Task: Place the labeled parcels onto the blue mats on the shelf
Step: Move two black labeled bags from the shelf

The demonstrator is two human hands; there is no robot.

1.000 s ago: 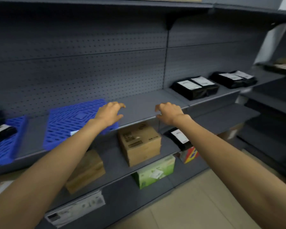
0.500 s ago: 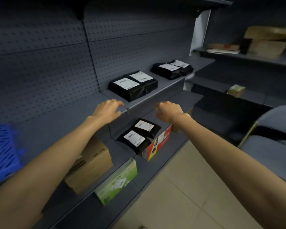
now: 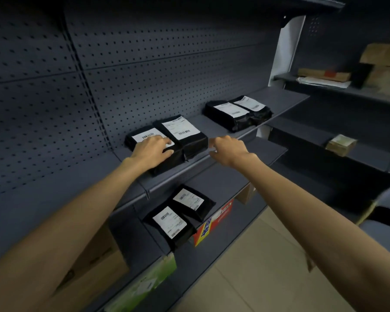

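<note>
**Hands at the middle shelf: six labelled parcels counted**

Head view. Left hand (image 3: pixel 152 149) rests on the left parcel (image 3: pixel 142 136) of the nearest pair, with its fingers spread flat across the white label. Right hand (image 3: pixel 229 149) hangs just beside the front corner of the right parcel (image 3: pixel 182 131). Its fingers are loosely curled and hold nothing. Whether the fingertips touch the shelf edge cannot be told.

Six black parcels with white labels are in view, in three pairs.
- **Nearest pair:** the two under the hands lie side by side, touching, on the middle shelf (image 3: pixel 279 100), close to the pegboard back panel (image 3: pixel 167 64).
- **Second pair:** the second pair (image 3: pixel 238 113) lies farther right on the same shelf, also touching.
- **Third pair:** the third pair (image 3: pixel 179 212) lies on the lower shelf (image 3: pixel 223 183), at its front edge.

Four other boxes are counted.
- One red and yellow box (image 3: pixel 214 221) sits below the third pair.
- One green box (image 3: pixel 144 287) is lower left.
- One brown cardboard box (image 3: pixel 95 262) sits beside the green box.
- One small tan box (image 3: pixel 341 145) is on the shelving at right.
</note>
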